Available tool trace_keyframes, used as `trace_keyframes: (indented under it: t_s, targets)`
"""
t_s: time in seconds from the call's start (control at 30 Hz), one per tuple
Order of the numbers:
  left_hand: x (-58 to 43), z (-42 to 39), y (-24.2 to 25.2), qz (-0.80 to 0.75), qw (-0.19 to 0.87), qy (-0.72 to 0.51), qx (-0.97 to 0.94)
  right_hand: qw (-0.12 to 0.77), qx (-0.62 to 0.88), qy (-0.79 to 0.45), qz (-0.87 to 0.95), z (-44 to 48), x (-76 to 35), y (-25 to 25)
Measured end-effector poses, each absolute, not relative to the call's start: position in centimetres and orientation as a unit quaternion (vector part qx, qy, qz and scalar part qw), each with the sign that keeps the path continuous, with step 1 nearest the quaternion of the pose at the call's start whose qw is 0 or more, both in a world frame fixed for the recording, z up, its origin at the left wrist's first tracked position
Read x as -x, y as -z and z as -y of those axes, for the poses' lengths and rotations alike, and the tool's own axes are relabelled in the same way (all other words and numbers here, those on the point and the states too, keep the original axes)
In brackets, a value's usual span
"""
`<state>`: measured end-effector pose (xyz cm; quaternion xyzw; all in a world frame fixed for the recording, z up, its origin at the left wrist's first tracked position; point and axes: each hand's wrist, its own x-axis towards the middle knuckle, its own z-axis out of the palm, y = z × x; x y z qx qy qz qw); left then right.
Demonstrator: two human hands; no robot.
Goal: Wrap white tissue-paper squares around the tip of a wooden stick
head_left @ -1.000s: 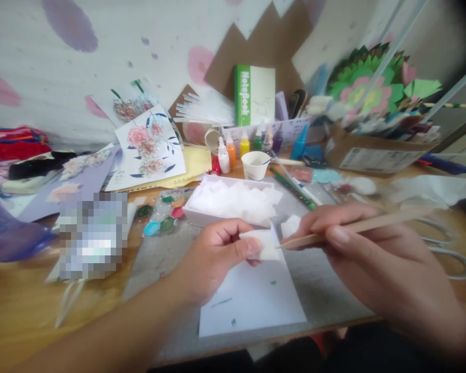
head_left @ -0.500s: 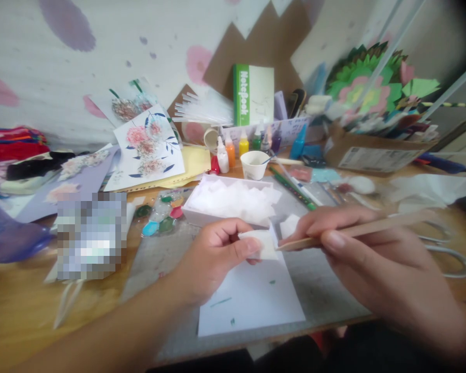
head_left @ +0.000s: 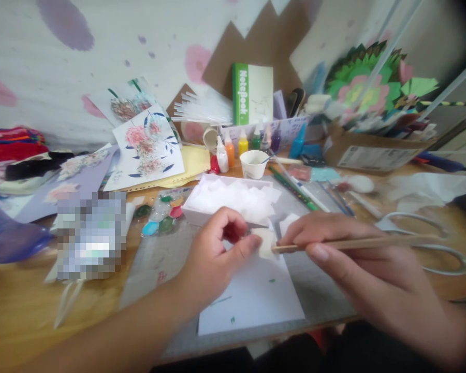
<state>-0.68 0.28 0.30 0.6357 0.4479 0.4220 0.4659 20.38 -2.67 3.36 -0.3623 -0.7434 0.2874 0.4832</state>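
My left hand point(head_left: 220, 254) is curled, with its thumb against the edge of a small off-white piece point(head_left: 266, 244), soft like tissue or thin cloth. Its forefinger is bent and lifted off the piece; the other fingers are mostly hidden. My right hand point(head_left: 373, 280) grips a flat wooden stick point(head_left: 357, 242) between thumb and fingers. The stick's left tip touches the right edge of the off-white piece. Below both lies a white sheet of paper point(head_left: 252, 298) with a few green marks, on a grey cutting mat point(head_left: 151, 290).
Behind my hands stands a box point(head_left: 196, 211) of white tissue pieces. A paper cup point(head_left: 253, 165) and paint bottles point(head_left: 243, 142) are farther back. Scissors point(head_left: 450, 259) lie at right, pencils point(head_left: 295, 189) beyond the right hand. Paint pots point(head_left: 166, 224) sit at left, near a blurred-out object point(head_left: 91, 238).
The left forefinger has lifted off the off-white piece, which now shows more and sits slightly right. The right hand has shifted a little left and down, and the stick lies flatter.
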Motion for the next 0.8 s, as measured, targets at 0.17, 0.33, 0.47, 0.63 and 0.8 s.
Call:
trace_keyframes:
  t_s: [0.17,0.33,0.47,0.63,0.8]
  targets:
    - [1.07,0.34,-0.99,-0.394,0.392,-0.411,-0.723,0.464,0.34,-0.234,0.784,2.86,-20.25,-3.94]
    - [0.96,0.49,-0.94,-0.4,0.469,-0.353,-0.704,0.457,0.324,-0.221,0.798,2.72,-19.96,-4.06]
    - [0.62,0.38,-0.81,-0.424,0.482,-0.339,-0.688,0.461,0.325,-0.226,0.794,2.68,-20.1,-3.9]
    - [0.37,0.26,-0.87,-0.447,0.476,-0.331,-0.681,0.473,0.343,-0.261,0.768,2.8,-20.06,-3.61]
    - [0.24,0.26,-0.92,-0.446,0.493,-0.333,-0.669,0.512,0.377,-0.318,0.703,2.65,-19.89,-3.29]
